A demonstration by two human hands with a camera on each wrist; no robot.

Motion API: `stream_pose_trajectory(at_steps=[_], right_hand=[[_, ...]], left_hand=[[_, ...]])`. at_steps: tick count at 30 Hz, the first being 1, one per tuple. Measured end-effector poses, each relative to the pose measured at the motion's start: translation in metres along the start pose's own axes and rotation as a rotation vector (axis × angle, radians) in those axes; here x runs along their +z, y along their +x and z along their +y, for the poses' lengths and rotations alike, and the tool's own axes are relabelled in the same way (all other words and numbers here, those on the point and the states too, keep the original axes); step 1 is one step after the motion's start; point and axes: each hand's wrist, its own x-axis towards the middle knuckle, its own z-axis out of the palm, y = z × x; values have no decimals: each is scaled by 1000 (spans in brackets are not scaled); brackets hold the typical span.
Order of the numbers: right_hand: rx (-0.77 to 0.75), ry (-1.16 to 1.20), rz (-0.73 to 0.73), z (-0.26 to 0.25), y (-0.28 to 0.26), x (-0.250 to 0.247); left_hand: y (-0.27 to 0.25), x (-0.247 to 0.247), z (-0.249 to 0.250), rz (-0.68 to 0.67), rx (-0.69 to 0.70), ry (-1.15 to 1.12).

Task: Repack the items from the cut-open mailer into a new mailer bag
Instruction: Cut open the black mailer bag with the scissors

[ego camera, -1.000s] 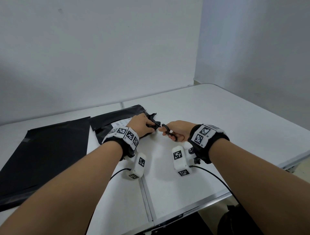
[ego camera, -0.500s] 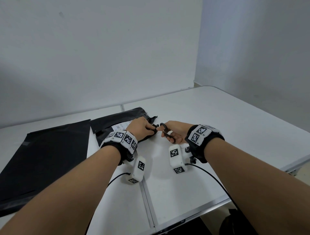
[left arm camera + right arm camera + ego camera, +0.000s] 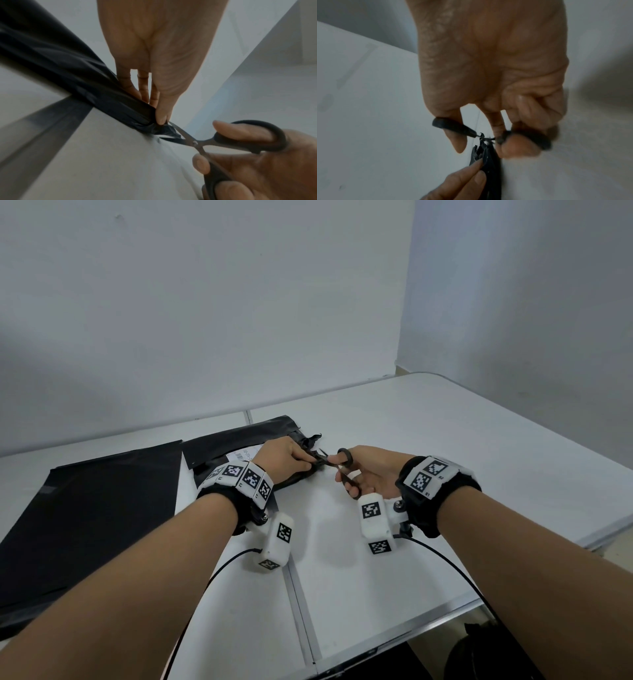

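Observation:
A black mailer (image 3: 236,445) with a white label lies on the white table (image 3: 445,446). My left hand (image 3: 284,455) pinches its ragged right end (image 3: 147,120) between thumb and fingers. My right hand (image 3: 370,474) grips black-handled scissors (image 3: 344,470), thumb and fingers through the loops (image 3: 248,136). The blades (image 3: 180,134) stand spread apart at the torn end of the mailer (image 3: 481,152). A second, flat black mailer bag (image 3: 85,515) lies to the left on the table.
The table's seam (image 3: 294,583) runs toward me between my arms. Its front edge (image 3: 428,621) is close, with a dark object (image 3: 479,652) below it. Walls stand behind and to the right. Cables hang from both wrist cameras.
The scissor handles have spread wider apart and the blades now sit at the mailer's torn end. Both hands stayed close together at the same spot.

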Motion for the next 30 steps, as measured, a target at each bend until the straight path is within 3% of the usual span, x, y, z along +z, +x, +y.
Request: stream_pose_trajectory(at_steps=[3, 11, 16, 30], right_hand=[[19, 117, -27, -2, -6, -4], [50, 30, -118, -2, -12, -7], [84, -29, -99, -2, -9, -4], [-72, -146, 12, 3, 3, 8]], left_hand=[[0, -1, 0, 9, -19, -10], [0, 2, 2, 44, -63, -30], [1, 3, 1, 65, -80, -61], [-2, 5, 1, 81, -95, -89]])
